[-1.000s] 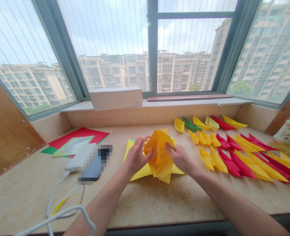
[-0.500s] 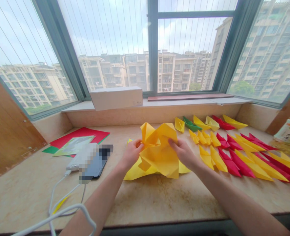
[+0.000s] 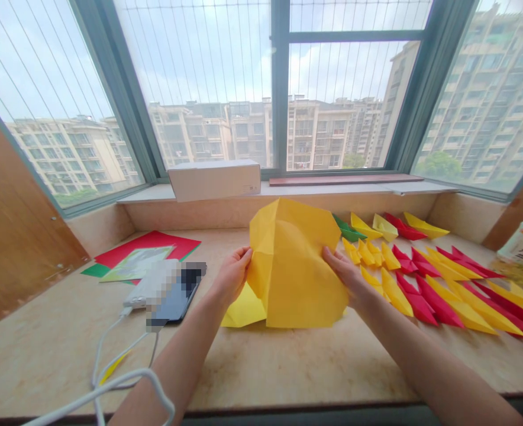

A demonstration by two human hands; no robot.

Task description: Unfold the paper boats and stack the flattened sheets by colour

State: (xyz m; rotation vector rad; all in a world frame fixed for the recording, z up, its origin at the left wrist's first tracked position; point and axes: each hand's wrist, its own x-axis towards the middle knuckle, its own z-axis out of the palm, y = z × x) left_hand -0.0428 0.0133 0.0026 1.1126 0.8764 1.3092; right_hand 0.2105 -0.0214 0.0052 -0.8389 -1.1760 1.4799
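A creased yellow paper sheet (image 3: pixel 297 266) is held up over the stone ledge (image 3: pixel 288 367), spread nearly flat. My left hand (image 3: pixel 232 275) pinches its left edge. My right hand (image 3: pixel 348 275) grips its right edge, the fingers partly hidden behind the paper. Under it lies another yellow sheet (image 3: pixel 241 310), flat on the ledge.
Rows of folded yellow and red paper boats (image 3: pixel 425 278) cover the right side, with a green boat (image 3: pixel 348 228) at the back. Red and green sheets (image 3: pixel 150 251) lie at left, beside a power bank and phone (image 3: pixel 168 290) with white cables (image 3: pixel 110 378). A white box (image 3: pixel 215 179) sits on the sill.
The folded yellow paper has been pulled open into a wide sheet and raised. Both hands moved apart and slightly up with its edges.
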